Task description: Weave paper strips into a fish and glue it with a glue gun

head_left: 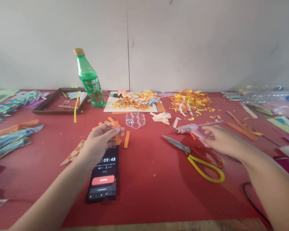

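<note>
My left hand (102,138) is closed, pinching a short orange paper strip (118,136) between thumb and fingers, above the top end of a phone (103,179). More orange strips lie just behind that hand, and one loose strip (126,139) rests to its right. A woven orange-and-white paper piece (74,152) is partly hidden by my left wrist. On the right, the fingers of my right hand (218,138) curl round the handle of a pale pink glue gun (188,128), whose nozzle points left. Scissors (195,157) with red and yellow handles lie in front of it.
A green bottle (90,80) stands near a dark frame (53,112) at the back left. A clear flower-shaped container (135,120), white strips (161,117) and a yellow-orange paper heap (191,102) sit farther back. A black cord (252,199) runs beside my right forearm.
</note>
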Motion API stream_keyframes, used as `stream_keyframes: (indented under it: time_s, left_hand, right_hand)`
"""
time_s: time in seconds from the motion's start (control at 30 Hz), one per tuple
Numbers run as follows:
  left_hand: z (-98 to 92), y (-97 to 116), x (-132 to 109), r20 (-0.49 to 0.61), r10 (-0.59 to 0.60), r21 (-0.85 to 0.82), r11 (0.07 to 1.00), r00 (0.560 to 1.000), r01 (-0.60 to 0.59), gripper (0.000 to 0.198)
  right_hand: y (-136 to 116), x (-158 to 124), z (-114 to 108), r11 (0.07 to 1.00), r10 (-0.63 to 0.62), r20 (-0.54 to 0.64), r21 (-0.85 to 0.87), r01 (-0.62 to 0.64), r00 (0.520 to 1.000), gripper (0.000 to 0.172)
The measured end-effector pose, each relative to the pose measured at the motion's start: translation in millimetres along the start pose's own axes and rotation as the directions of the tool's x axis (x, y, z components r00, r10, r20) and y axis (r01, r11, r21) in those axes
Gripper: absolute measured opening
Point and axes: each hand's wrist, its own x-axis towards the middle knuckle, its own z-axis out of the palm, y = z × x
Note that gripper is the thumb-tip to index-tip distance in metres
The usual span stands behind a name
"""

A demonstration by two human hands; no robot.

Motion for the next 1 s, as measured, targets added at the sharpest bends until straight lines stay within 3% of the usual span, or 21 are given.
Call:
stream_keyframes:
  time_s: [0.13,0.27,0.37,0.5,0.63,0.67,0.8,0.83,0.9,0.97,1.0]
  left_hand:
    - [-9.8,3,2,-0.042,0.046,-0.036,0.998,0.998,-0.047,0.025]
    - [-11.9,0,1,-0.041,0.047,-0.077,0.996,0.998,-0.050,0.025]
    - [-12.9,-2,1,-0.041,0.032,-0.102,0.994,0.999,-0.036,0.024]
    - [-13.3,1,-1,-0.050,-0.004,-0.140,0.990,0.999,-0.003,0.020]
    - [-10.0,1,-4,-0.060,-0.051,-0.180,0.983,0.997,0.039,0.015]
    - [-9.2,1,-4,-0.062,-0.054,-0.188,0.981,0.997,0.042,0.014]
    - [-8.6,-1,-6,-0.069,-0.041,-0.213,0.977,0.997,0.026,0.014]
    - [-8.7,-1,-7,-0.069,-0.038,-0.216,0.976,0.997,0.022,0.014]
    - [-8.5,0,-8,-0.068,-0.034,-0.221,0.975,0.997,0.018,0.014]
    - [-7.2,0,-9,-0.067,-0.037,-0.221,0.975,0.997,0.021,0.014]
    - [-6.2,0,-9,-0.068,-0.039,-0.221,0.975,0.997,0.023,0.014]
  right_hand:
    - [-13,27,6,0.995,-0.095,-0.083,-0.006,0.095,0.992,0.030]
    - [-38,62,25,0.962,-0.269,-0.050,0.033,0.271,0.962,0.023]
    - [-52,76,27,0.949,-0.292,-0.094,0.092,0.300,0.952,0.020]
    - [-78,62,14,0.927,-0.252,-0.217,0.227,0.300,0.943,0.025]
    - [-113,27,18,0.840,-0.376,-0.135,0.367,0.399,0.917,0.021]
    - [-120,19,22,0.806,-0.439,-0.103,0.395,0.442,0.893,0.018]
    - [-127,10,32,0.553,-0.791,0.056,0.491,0.673,0.609,0.029]
    - [-124,14,31,0.525,-0.816,0.054,0.486,0.698,0.576,0.033]
    - [-113,32,30,0.570,-0.788,0.023,0.404,0.716,0.615,0.035]
    - [-97,56,31,0.730,-0.666,-0.016,0.195,0.655,0.746,0.035]
    - [-89,69,33,0.760,-0.639,-0.009,0.145,0.633,0.769,0.034]
